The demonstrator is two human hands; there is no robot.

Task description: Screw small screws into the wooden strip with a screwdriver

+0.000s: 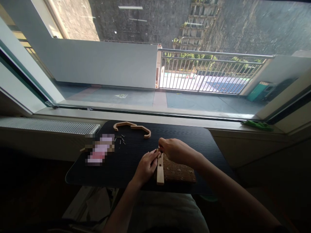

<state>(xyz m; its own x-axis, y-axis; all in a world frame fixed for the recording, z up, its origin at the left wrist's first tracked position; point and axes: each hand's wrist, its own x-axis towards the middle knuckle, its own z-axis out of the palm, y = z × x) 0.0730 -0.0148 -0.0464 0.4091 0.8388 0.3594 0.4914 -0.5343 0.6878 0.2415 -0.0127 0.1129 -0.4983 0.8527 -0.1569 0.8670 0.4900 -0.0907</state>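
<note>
On the table (132, 158), screws (120, 141) lie left of the strip (160, 174) (two hooks (134, 126) farther back).

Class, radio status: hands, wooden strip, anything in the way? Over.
Left hand at wooden strip, far end. Right hand curled there too, grip hidden. Strip alongside brown block. No obstruction seen; curved wooden pieces lie beyond.

The strip (160, 175) is pale tan, the panel (179, 170) pale-flecked brown, the table (107, 176) black.
</note>
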